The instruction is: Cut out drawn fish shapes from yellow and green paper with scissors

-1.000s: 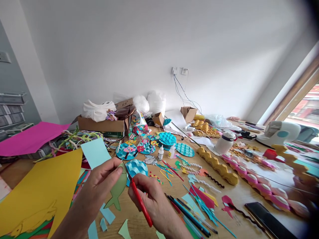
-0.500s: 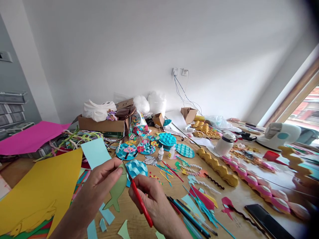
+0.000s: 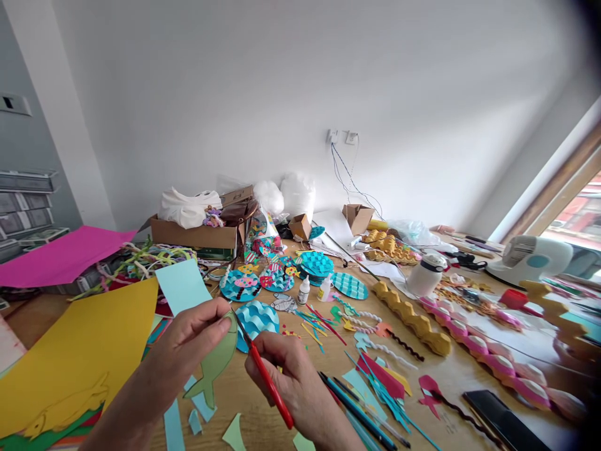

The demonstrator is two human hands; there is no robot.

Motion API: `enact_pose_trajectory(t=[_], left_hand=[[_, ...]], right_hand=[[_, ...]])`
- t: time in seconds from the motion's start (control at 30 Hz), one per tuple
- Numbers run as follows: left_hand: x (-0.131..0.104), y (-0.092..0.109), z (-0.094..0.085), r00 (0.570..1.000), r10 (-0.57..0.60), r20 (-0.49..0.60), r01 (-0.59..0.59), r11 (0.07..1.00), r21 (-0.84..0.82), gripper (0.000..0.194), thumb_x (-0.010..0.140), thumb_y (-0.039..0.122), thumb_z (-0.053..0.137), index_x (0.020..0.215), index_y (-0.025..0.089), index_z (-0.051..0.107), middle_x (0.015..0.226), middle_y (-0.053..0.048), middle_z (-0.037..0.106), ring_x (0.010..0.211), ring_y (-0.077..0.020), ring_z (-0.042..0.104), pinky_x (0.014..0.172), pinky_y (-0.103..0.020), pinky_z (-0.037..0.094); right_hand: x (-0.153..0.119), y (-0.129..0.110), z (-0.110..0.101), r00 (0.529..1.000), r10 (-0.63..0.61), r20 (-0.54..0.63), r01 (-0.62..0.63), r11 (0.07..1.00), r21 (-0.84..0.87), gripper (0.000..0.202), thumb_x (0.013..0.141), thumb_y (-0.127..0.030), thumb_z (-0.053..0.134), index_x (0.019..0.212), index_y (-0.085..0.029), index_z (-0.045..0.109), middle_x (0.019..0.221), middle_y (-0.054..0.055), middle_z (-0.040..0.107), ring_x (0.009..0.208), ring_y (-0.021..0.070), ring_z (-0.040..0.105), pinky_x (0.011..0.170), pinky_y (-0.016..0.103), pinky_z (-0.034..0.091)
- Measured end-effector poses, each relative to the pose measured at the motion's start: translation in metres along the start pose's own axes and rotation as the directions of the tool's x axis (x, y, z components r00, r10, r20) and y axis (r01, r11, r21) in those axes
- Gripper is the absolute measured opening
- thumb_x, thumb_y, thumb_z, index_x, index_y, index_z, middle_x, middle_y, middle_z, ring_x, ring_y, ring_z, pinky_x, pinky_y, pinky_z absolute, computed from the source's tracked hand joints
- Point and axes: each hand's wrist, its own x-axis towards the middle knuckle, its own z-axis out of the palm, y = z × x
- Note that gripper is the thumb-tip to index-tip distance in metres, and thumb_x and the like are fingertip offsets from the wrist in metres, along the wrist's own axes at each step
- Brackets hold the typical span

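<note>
Between the thumb and fingers of my left hand [image 3: 200, 335] is a green paper fish [image 3: 218, 354], its head end up and its forked tail hanging down. My right hand [image 3: 291, 382] is closed round a pair of red-handled scissors [image 3: 267, 376]. The scissor blades point up and left, close by the right edge of the fish near its head. Whether they touch the paper I cannot tell. Green and light-blue paper scraps [image 3: 235, 433] lie on the table below my hands.
Yellow card [image 3: 94, 338] and pink card [image 3: 70, 254] lie to the left. Ahead are wavy blue paper discs [image 3: 257, 319] and glue bottles [image 3: 303, 291]. Pens [image 3: 357, 410], a dark phone [image 3: 504, 419] and a white flask [image 3: 425, 274] are to the right. A cardboard box [image 3: 197, 235] stands behind.
The green fish has turned slightly, its tail swinging left. My right hand and the scissors have shifted a little to the right. The whole view has moved slightly.
</note>
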Motion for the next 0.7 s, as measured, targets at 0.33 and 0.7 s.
enact_pose_trajectory(t=[0.33, 0.7], left_hand=[[-0.005, 0.009, -0.005, 0.990, -0.099, 0.099, 0.104, 0.993, -0.049, 0.024, 0.078, 0.038, 0.059, 0.062, 0.020, 0.060, 0.059, 0.004, 0.048, 0.056, -0.0127, 0.041, 0.048, -0.019, 0.038], [0.003, -0.003, -0.020, 0.955, -0.085, 0.284, 0.093, 0.996, -0.015, 0.024, 0.081, 0.039, 0.055, 0.064, 0.022, 0.058, 0.060, 0.003, 0.050, 0.055, -0.0137, 0.043, 0.047, -0.020, 0.039]], right_hand=[[-0.001, -0.002, -0.007, 0.999, 0.017, 0.052, -0.014, 0.998, -0.059, 0.042, 0.089, -0.047, 0.056, 0.061, -0.018, 0.044, 0.053, -0.006, 0.035, 0.048, 0.0076, 0.029, 0.043, 0.021, 0.021], [-0.003, 0.001, -0.017, 0.995, -0.034, 0.095, 0.053, 0.977, -0.206, 0.029, 0.088, -0.026, 0.055, 0.061, -0.017, 0.050, 0.053, -0.006, 0.039, 0.051, 0.0083, 0.032, 0.047, 0.021, 0.024]])
